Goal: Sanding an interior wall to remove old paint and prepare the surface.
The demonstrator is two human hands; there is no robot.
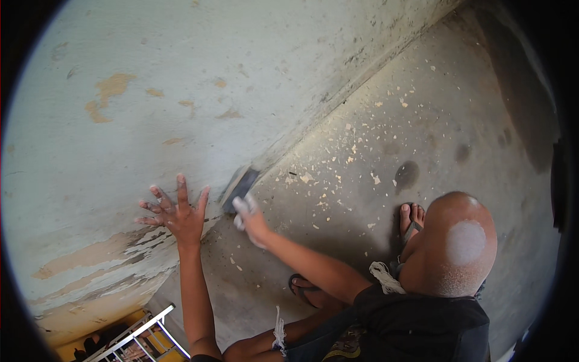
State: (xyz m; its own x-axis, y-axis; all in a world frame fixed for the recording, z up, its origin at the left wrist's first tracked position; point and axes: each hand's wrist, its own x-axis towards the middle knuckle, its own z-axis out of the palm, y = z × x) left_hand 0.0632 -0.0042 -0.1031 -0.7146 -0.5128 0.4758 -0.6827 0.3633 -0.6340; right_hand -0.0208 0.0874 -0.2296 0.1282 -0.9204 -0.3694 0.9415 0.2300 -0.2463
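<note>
At the near left, an aluminium ladder [143,326] stands close to the pale painted wall [151,139], whose bottom edge runs diagonally from near left to far right; beyond that edge the concrete floor [380,259] opens wide to the right, bounded near by a dust-whitened knee [464,241]; the wall is scuffed, with ragged tan patches [113,87] farther up and long peeled strips [90,256] near left; the left hand [184,218] is spread wide at the wall, its fingertips whitish; the floor is grey and stained, strewn with cream paint flakes [306,178]; just right of the left hand, the dusty right hand [250,222] grips a block-shaped hand tool [239,188], which sits along the wall's bottom edge, rectangular, dark with a paler grey side, tilted and motion-blurred
</note>
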